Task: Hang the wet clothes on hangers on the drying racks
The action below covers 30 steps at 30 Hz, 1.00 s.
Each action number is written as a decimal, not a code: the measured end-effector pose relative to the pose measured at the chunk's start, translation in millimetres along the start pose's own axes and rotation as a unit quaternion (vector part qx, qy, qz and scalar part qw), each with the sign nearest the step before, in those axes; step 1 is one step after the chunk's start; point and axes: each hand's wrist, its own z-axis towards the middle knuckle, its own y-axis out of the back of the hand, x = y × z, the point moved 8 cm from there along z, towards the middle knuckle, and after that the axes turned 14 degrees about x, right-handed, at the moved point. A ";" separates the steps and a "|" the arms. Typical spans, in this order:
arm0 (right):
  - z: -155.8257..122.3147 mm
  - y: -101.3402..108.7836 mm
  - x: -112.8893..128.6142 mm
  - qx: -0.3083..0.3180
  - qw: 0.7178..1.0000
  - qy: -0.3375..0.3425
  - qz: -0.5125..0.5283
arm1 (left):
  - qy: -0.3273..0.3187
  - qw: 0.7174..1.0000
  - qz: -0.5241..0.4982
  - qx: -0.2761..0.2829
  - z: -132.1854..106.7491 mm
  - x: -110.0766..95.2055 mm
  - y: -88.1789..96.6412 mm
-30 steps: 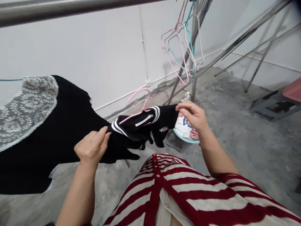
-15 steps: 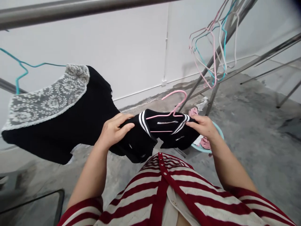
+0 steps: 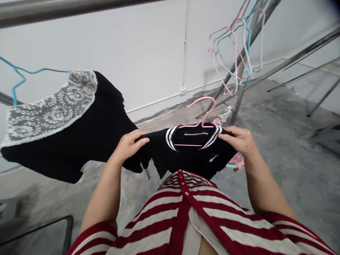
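Observation:
A black shirt (image 3: 186, 159) with white stripes along its collar is spread in front of my body. Inside its neck sits a pink hanger (image 3: 209, 115), the hook sticking up above the collar. My left hand (image 3: 130, 147) is closed on the shirt's left shoulder, thumb on top. On the other shoulder, close to the striped collar, my right hand (image 3: 239, 141) pinches the cloth. Left of my left hand hangs a black top (image 3: 106, 117) with a white lace yoke, on a blue hanger (image 3: 20, 76).
Several empty hangers (image 3: 235, 53) in pink, white and blue hang from the metal rack (image 3: 255, 35) at upper right. A metal bar (image 3: 66, 10) crosses the upper left. Pink cloth (image 3: 236, 162) in a light blue basin shows behind the shirt. A white wall (image 3: 146, 53) stands behind.
My hands have moved further apart, the right one shifting right. The shirt is stretched wider and flatter, and the collar and pink hanger have moved slightly right.

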 end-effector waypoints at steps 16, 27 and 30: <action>-11.2 -4.1 -11.8 0.019 0.998 -0.036 0.047 | -0.046 0.961 0.274 -0.004 31.4 -47.4 -17.4; -9.2 12.1 -40.4 0.054 0.998 -0.018 -0.001 | -0.046 0.989 0.138 -0.017 31.3 -35.4 4.1; -6.8 12.1 -41.7 0.026 0.999 -0.032 0.023 | -0.050 0.987 0.152 -0.025 34.8 -43.3 2.8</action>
